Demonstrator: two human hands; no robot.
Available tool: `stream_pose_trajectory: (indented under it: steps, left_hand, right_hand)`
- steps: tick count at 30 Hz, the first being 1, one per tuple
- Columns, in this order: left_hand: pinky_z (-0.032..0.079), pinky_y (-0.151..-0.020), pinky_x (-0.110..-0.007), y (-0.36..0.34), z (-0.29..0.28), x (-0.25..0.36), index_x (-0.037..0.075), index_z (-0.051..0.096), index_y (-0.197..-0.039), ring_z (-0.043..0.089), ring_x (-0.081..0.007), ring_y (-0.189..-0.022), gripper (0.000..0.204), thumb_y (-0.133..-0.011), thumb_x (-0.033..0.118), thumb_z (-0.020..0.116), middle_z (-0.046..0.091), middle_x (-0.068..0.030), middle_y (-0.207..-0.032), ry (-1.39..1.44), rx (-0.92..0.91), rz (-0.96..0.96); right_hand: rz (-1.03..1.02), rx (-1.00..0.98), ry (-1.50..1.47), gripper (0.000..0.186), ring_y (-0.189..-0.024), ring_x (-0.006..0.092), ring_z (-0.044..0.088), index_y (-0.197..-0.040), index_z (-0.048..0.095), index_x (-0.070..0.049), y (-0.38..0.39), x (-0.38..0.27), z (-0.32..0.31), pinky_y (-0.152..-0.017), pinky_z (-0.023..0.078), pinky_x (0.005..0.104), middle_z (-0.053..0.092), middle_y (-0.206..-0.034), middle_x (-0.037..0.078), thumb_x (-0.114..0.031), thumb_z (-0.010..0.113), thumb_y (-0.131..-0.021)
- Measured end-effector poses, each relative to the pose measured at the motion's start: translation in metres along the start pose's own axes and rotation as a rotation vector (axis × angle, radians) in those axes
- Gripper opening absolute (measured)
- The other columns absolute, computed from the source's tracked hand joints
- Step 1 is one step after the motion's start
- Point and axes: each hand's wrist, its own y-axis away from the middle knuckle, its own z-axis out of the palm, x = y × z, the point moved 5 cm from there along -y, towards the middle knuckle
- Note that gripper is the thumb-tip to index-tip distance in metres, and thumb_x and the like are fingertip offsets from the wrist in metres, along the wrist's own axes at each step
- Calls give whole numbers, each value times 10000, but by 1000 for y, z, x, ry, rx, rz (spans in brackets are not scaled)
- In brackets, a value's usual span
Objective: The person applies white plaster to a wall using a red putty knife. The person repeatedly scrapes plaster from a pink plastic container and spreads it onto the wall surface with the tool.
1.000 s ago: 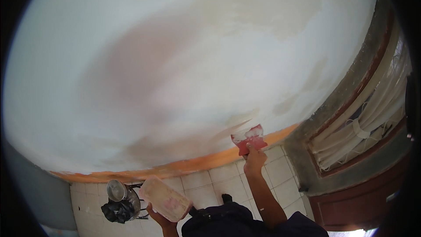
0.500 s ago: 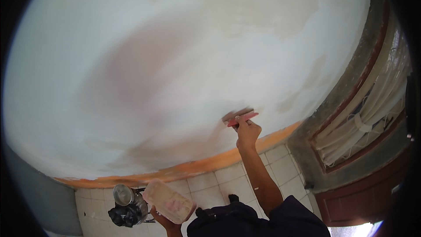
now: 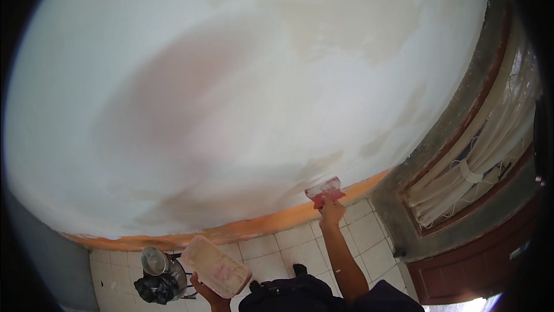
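My right hand (image 3: 333,213) grips a red putty knife (image 3: 324,192) by its handle, low on the wall near the orange band. White filler smears the wide blade, which lies at or close to the wall (image 3: 271,98); I cannot tell whether it touches. My left hand (image 3: 206,292) holds a shallow rectangular plastic tub (image 3: 196,250) by its side at the bottom of the view. Pale filler with pinkish streaks (image 3: 222,269) coats the tub's inside. The wall is mostly whitish, with beige patches above and near the knife.
An orange band (image 3: 248,228) runs along the wall's foot above white floor tiles (image 3: 268,266). A metal container (image 3: 154,260) and black plastic bag (image 3: 154,289) sit on a stand at lower left. At right are a window with tied curtains (image 3: 456,182) and a reddish-brown door (image 3: 461,271).
My right hand has drawn the putty knife down the wall and slightly right, and its blade has turned so the smeared face shows. The tub has stayed in my left hand.
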Motion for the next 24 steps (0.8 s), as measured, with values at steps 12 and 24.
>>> stream_pose_trajectory:
  steps: [12,24]
  left_hand:
    - [470,-890,-471,1,7,-1,107,373,-1364,508,-309,-1117,759,-784,573,521,481,-119,-1231,21,-25,-12]
    - [477,-869,-444,2,33,-58,103,389,-1340,519,-284,-1080,752,-775,579,529,497,-107,-1185,-7,-28,-11]
  right_hand:
    - [-120,-203,-185,153,-755,183,635,-908,620,118,62,-103,71,-654,560,295,633,-881,127,3,647,-811]
    - [-16,18,-9,152,-698,190,633,-846,593,93,-71,-55,-54,-563,551,301,625,-849,118,-12,651,-753]
